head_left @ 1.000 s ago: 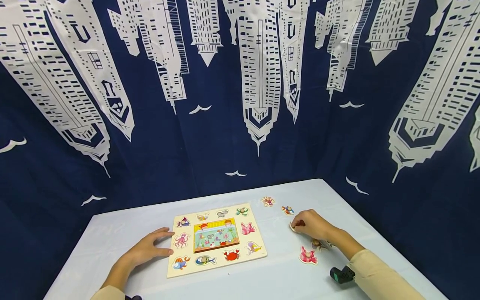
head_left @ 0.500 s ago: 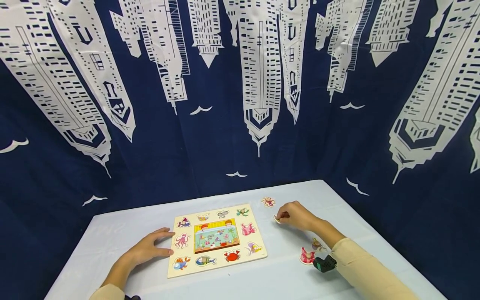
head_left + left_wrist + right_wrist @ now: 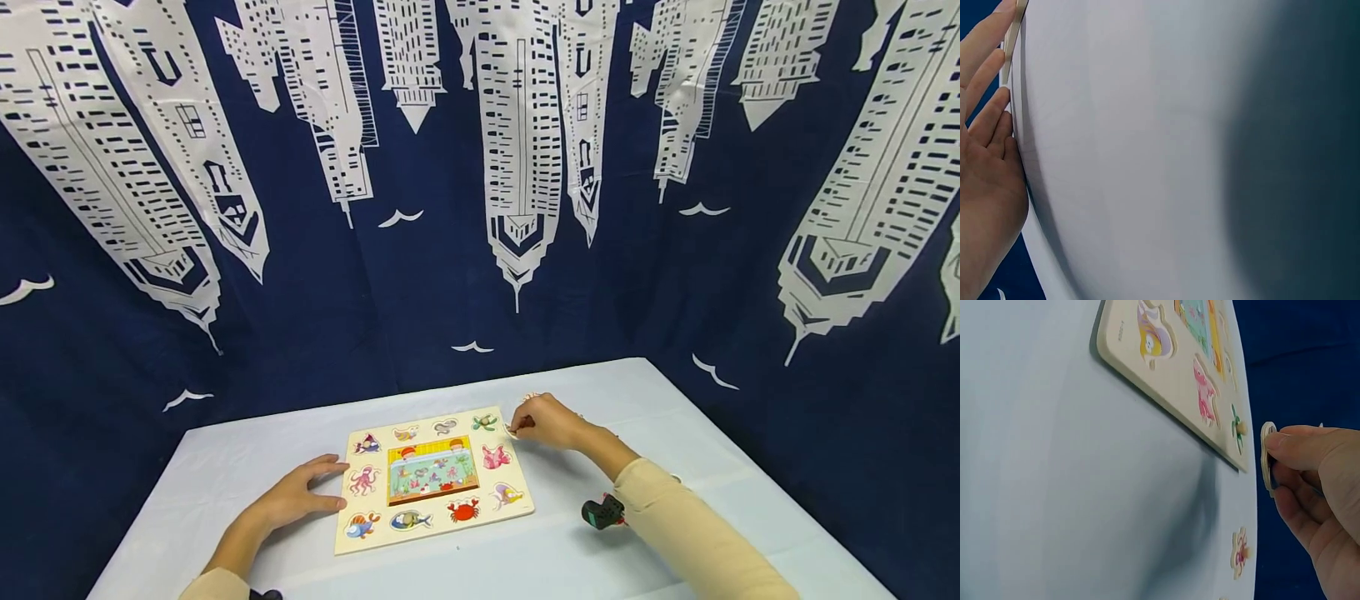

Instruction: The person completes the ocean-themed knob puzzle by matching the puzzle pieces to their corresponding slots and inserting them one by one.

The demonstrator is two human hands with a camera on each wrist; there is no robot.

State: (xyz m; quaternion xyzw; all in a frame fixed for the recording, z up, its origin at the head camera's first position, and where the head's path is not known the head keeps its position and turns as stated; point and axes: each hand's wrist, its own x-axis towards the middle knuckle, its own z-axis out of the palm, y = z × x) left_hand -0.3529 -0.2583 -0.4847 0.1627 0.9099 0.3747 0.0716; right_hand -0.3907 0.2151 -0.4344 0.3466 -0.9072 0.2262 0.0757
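Observation:
A wooden sea-animal puzzle board (image 3: 432, 422) lies on the table. Spread fingers of my left hand (image 3: 298, 493) touch its left edge; the left wrist view has the hand (image 3: 991, 156) beside the board's edge (image 3: 1015, 37). Just off the board's far right corner, my right hand (image 3: 551, 423) pinches a puzzle piece (image 3: 511, 431) between thumb and fingers. In the right wrist view this piece (image 3: 1267, 456) is edge-on above the table, its picture hidden. Near it, the turtle piece (image 3: 1237, 429) with its knob sits in the board. An octopus piece (image 3: 1240, 553) lies loose beyond the corner.
The white table (image 3: 525, 558) ends at a dark blue curtain (image 3: 420, 333) with white buildings. A black device (image 3: 602, 512) hangs at my right wrist. My right arm and sleeve (image 3: 697, 525) cover most of the loose pieces on the right.
My right hand has moved left and away with the puzzle piece, from the right side of the table to the board's far right corner. The left hand stays where it was.

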